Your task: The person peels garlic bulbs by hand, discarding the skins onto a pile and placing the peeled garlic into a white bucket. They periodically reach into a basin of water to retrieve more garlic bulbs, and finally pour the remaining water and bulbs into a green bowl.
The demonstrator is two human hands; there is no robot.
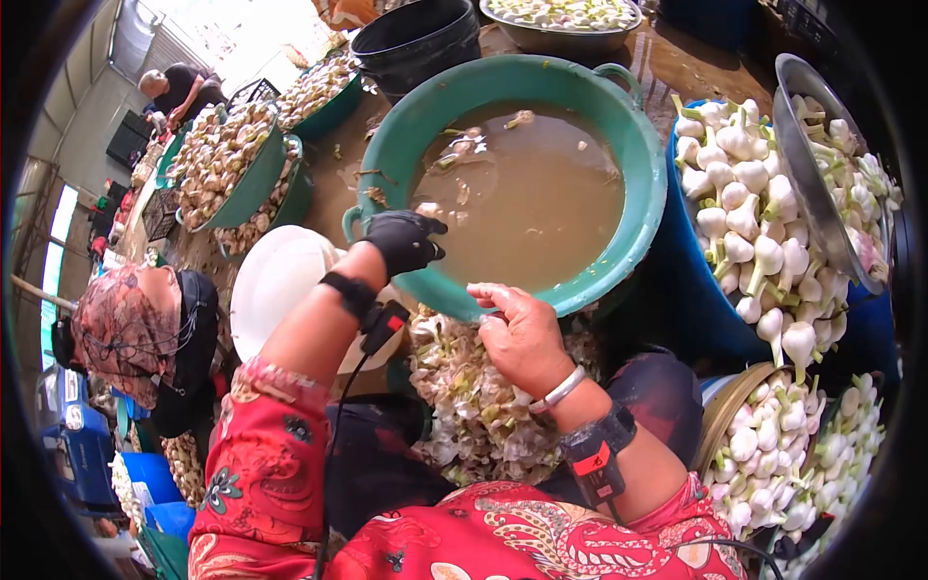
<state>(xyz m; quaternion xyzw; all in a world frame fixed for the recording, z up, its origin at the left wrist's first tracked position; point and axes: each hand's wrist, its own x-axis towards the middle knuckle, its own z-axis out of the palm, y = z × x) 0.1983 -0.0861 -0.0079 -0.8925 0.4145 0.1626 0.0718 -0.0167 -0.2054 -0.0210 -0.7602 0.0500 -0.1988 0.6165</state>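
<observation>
My left hand (401,241), in a black glove, is over the near left rim of a green basin (643,198) of murky brown water. Its fingers are apart and partly bent, with nothing visible in them. A pale garlic piece (428,209) lies just beyond the fingertips. My right hand (522,333), bare with a bracelet at the wrist, is at the basin's near rim. Its fingers are loosely bent, thumb and forefinger apart, and hold nothing I can see. Below both hands is a heap of garlic bulbs and loose skins (474,406). Some garlic scraps (464,147) float in the water.
At right, a blue tub (710,280) is full of peeled garlic bulbs (744,184), with a metal bowl (807,145) leaning over it. A white basin (275,285) stands left. Beyond are a black bucket (416,43) and heaped garlic. A person in a patterned head covering (126,324) sits close on the left.
</observation>
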